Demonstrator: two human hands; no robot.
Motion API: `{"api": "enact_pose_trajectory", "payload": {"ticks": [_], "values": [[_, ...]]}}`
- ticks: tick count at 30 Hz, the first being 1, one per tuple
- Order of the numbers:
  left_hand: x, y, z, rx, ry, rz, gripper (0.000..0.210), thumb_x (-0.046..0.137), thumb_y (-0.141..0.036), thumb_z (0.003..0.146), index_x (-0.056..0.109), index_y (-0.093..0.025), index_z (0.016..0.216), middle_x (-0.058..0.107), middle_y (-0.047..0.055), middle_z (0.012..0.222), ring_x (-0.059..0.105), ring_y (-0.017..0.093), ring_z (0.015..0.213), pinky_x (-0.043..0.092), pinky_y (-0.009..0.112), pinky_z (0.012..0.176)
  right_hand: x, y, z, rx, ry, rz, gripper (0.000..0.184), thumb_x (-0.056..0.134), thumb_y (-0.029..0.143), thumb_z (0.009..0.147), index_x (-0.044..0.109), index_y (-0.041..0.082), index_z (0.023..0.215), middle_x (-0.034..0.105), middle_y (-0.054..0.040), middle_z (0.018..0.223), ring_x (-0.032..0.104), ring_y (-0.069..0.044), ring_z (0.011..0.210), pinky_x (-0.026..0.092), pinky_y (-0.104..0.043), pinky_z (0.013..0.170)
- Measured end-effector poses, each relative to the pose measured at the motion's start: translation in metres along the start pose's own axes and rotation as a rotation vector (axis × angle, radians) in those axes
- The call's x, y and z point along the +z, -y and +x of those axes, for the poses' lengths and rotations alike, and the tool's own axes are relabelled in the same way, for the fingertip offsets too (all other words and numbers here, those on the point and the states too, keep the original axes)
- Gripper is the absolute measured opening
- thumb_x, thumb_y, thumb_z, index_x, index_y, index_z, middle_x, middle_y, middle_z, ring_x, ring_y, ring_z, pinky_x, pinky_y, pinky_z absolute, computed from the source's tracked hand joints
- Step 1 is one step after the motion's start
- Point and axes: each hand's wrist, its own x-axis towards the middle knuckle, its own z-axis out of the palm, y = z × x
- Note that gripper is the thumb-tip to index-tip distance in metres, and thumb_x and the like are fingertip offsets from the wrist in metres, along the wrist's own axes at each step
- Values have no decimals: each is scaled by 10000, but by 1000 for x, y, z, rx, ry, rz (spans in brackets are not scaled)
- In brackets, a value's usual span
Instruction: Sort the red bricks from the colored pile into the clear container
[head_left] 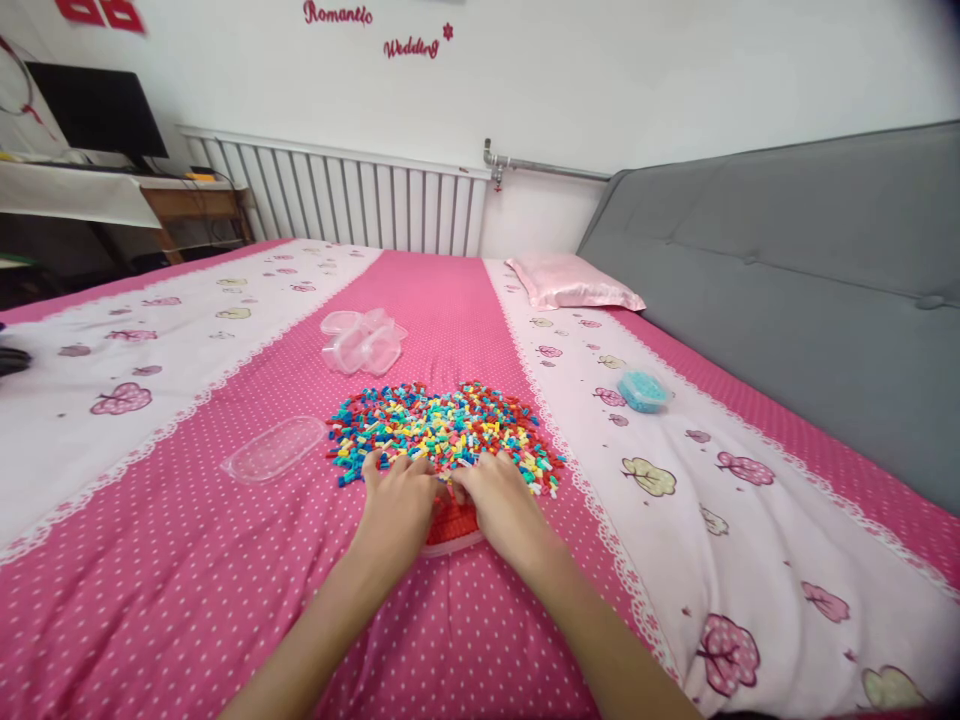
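Lid [276,449]: left of your pile [446,420].
Left hand [401,495]: curled; can't tell its grip.
Pile: at your fingertips.
Red box [454,547]: between your hands.
Right hand [496,495]: curled; can't tell either.
Blue box [643,391]: toward the bed's [217,600] right edge.

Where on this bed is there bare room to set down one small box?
Bare: the pink strip between the clear containers and the radiator; the printed strip between the colourful pieces and the blue-filled box. Crowded: the pieces' near edge, where left hand, right hand and red-filled container sit close together.
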Motion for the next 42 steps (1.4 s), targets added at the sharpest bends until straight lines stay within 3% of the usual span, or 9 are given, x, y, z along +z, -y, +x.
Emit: {"api": "enact_pose_trajectory", "payload": {"ticks": [10, 22, 26, 29, 36, 42], "values": [[5, 1, 1, 20, -12, 13, 349, 554, -55, 922, 814, -284, 879, 731, 82, 1094, 610, 319, 1142, 186, 688, 1132, -1, -3, 0, -11, -19, 12, 318, 484, 44, 991, 749, 210, 931, 694, -68, 893, 580, -212, 909, 297, -313, 760], [1, 6, -2, 10, -61, -24, 338, 589, -70, 921, 816, -319, 942, 731, 67, 1149, 606, 323, 1166, 206, 668, 1125, 8, -7, 0, -74, -57, 90, 278, 537, 29, 965, 724, 218, 885, 666, -12, 826, 557, -182, 893, 270, -299, 802], [-1, 24, -6, -41, -207, -105, 260, 609, -173, 953, 815, -332, 949, 741, 42, 1127, 629, 286, 1140, 195, 600, 1152, 8, -17, -2, -30, -128, 124, 315, 522, 1, 936, 735, 234, 924, 648, -27, 881, 557, -186, 914, 286, -284, 830], [3, 44, -10, -80, -313, -155, 238, 581, -231, 969, 799, -315, 1014, 742, 33, 1143, 649, 264, 1115, 270, 519, 1124, 6, -21, -4, 13, -171, 151, 325, 515, -2, 933, 736, 235, 923, 642, -34, 896, 558, -192, 922, 301, -277, 847], [31, 71, -26, -104, -334, -317, 363, 387, -392, 1048, 682, -264, 1216, 734, 54, 1204, 672, 246, 1080, 375, 461, 1038, 9, -16, -9, 15, -253, 277, 241, 556, 64, 970, 714, 236, 1030, 663, -35, 965, 562, -213, 972, 355, -279, 869], [50, 86, -38, -208, -410, -256, 352, 356, -312, 1036, 649, -221, 1211, 704, 98, 1209, 613, 293, 1147, 427, 474, 984, 32, -26, -15, 23, -429, 427, 205, 517, 150, 1008, 648, 184, 1162, 629, -100, 1166, 552, -257, 1134, 402, -363, 1006]]}}
